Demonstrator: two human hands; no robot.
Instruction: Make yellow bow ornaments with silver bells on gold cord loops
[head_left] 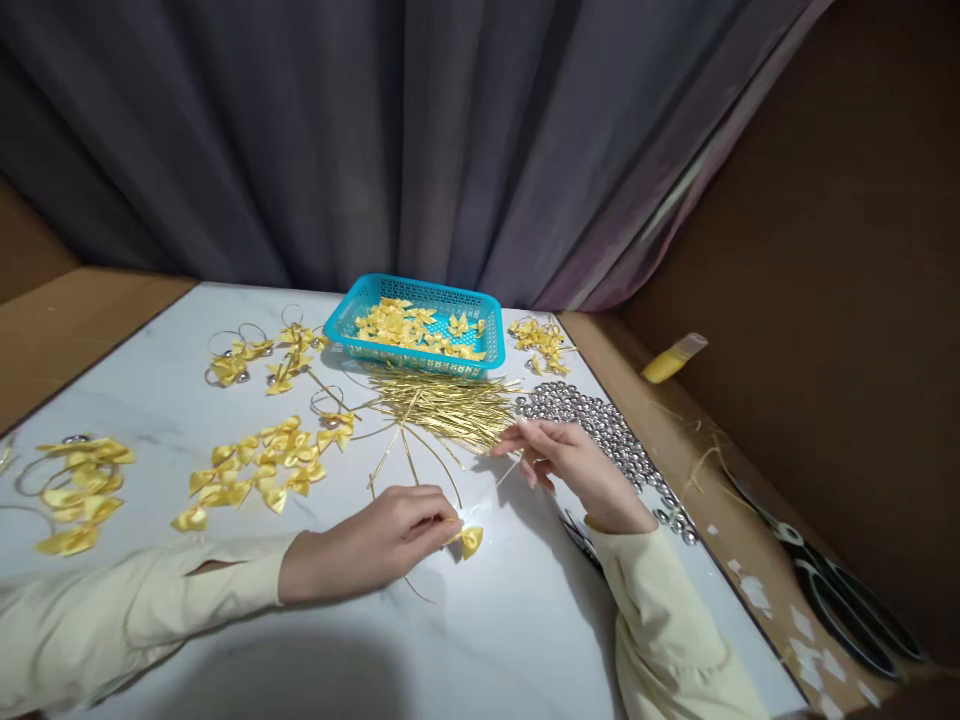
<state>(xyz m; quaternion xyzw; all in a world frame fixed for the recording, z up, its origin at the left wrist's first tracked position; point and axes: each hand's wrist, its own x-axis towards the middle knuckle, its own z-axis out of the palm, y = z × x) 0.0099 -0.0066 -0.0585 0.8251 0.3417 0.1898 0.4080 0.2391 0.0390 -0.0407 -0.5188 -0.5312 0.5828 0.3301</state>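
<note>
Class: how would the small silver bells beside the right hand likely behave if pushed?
The silver bells look round and shiny, so they would probably roll and scatter. They lie near the table's right edge, so some might drop off. Small, likely light.

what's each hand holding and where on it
The left hand pinches a yellow ribbon bow at its near edge. The right hand reaches the gold twist ties; whether it grips one cannot be told.
</note>
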